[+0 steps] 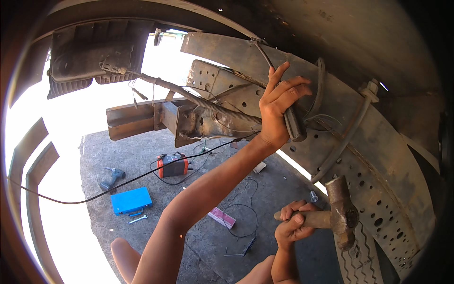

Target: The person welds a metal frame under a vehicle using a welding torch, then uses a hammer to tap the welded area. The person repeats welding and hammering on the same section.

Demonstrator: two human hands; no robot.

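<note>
My left hand (279,102) is raised against the long perforated steel frame rail (326,85). It holds a long tool with a thick dark handle (295,127) and a thin metal shaft, which looks like a large screwdriver. The shaft's upper end meets the rail's upper edge; some fingers stretch loosely over the handle. Lower right, my right hand (294,221) is closed round the wooden handle of a hammer (343,213), gripped close to its rusty, heavy head. The head stands in front of the rail's lower part, and I cannot tell whether it touches.
A corrugated conduit (203,102) and black cable (118,186) cross near my left arm. A bent pipe (347,137) runs along the rail; a tyre (359,255) stands below. On the concrete lie a blue case (131,200), wrench (137,219), cordless tool (112,179) and red-black machine (173,165).
</note>
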